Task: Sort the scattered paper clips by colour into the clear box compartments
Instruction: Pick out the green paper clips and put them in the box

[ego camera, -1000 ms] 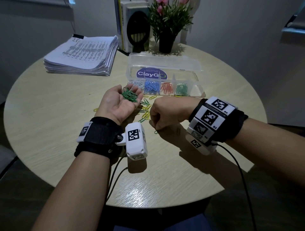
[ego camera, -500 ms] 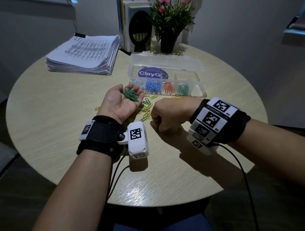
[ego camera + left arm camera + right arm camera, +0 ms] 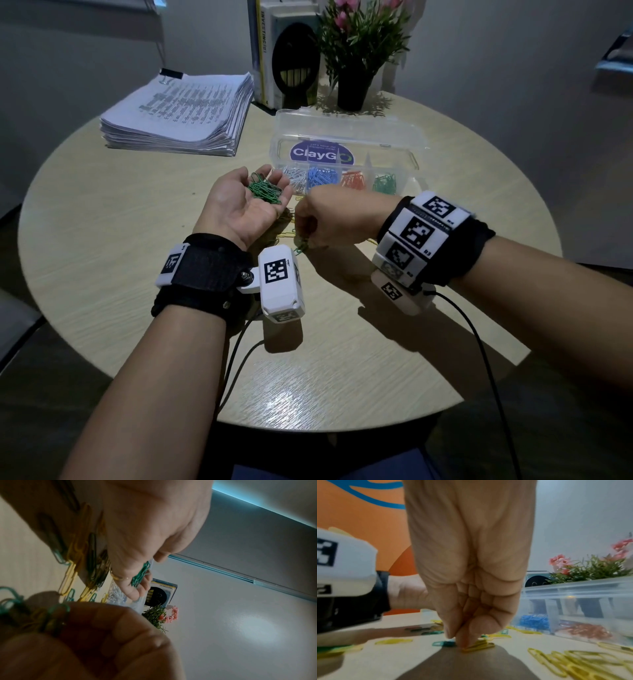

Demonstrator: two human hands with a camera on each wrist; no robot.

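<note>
Left hand (image 3: pixel 245 202) palm-up and cupped, cradling a heap of green paper clips (image 3: pixel 264 189). Just beside it, right hand (image 3: pixel 329 219) knuckles-up, fingertips (image 3: pixel 464 641) pinched down on a green clip (image 3: pixel 443 643) on the table (image 3: pixel 102 240), yellow clips (image 3: pixel 570 661) scattered around. Beyond both hands, clear compartment box (image 3: pixel 346 137) holding white, blue, orange and green clips.

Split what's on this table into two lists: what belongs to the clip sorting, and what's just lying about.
Job: clear box; green clips in left hand; right hand; loose yellow clips.
Lying about: paper stack; potted plant; book.
</note>
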